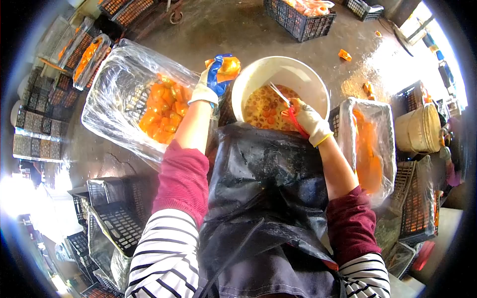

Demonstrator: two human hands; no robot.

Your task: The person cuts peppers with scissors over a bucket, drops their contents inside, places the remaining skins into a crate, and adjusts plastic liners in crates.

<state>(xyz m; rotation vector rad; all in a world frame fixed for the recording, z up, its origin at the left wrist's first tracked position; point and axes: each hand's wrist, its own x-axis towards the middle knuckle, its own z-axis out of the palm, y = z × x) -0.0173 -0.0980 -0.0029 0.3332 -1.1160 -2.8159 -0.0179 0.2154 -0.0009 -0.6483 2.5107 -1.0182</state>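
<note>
My left hand (212,82), in a white and blue glove, is closed around an orange bell pepper (229,68) between the lined crate and the bucket. My right hand (310,120), in a pale glove with a yellow cuff, grips a red-handled knife (279,91) over the bucket, blade pointing up and left. The white bucket (323,84) stands in front of me, holding many orange and brownish pepper scraps (266,105) in yellowish liquid. To the left, a crate lined with clear plastic (107,94) holds orange pepper pieces (166,107).
Another plastic-lined crate (389,149) with orange pieces stands close on my right. A filled black crate (303,26) is ahead on the wet floor, where orange scraps (345,55) lie. A whitish bucket (420,129) and stacked crates (114,221) stand at the sides.
</note>
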